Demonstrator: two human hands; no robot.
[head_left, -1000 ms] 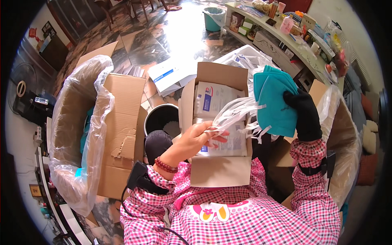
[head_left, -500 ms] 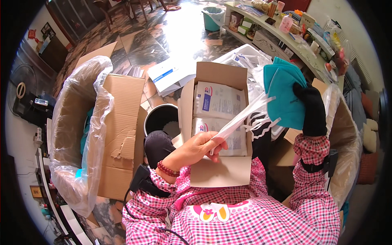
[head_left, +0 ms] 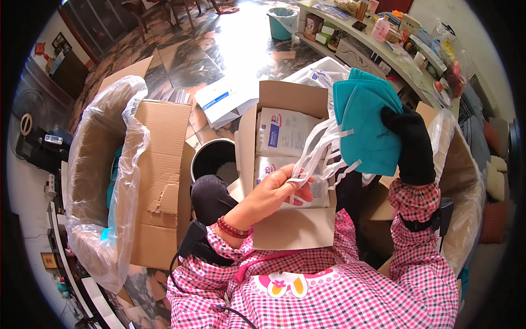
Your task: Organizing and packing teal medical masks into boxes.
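My right hand (head_left: 412, 143), in a black glove, is closed on a stack of teal face masks (head_left: 367, 129), held up right of the open carton. White ear straps (head_left: 319, 145) run from the masks to my bare left hand (head_left: 276, 191), whose thumb and fingers pinch them in a bundle. The straps hang in loose curves between the hands. Below my left hand stands the small open carton (head_left: 296, 230), in which white printed packets (head_left: 287, 131) lie in two piles. My left hand partly hides the nearer packet.
At the left stands a big carton (head_left: 159, 192) lined with clear plastic (head_left: 104, 241), some teal inside. Another lined carton (head_left: 466, 186) is at the right. A dark round bin (head_left: 211, 159) and flat white boxes (head_left: 227, 101) lie beyond. A cluttered shelf (head_left: 394, 49) runs along the far right.
The mask stack has come left and slightly down, nearer to my left hand. The straps, drawn fairly straight before, now hang looser and spread out. Both hands keep their hold.
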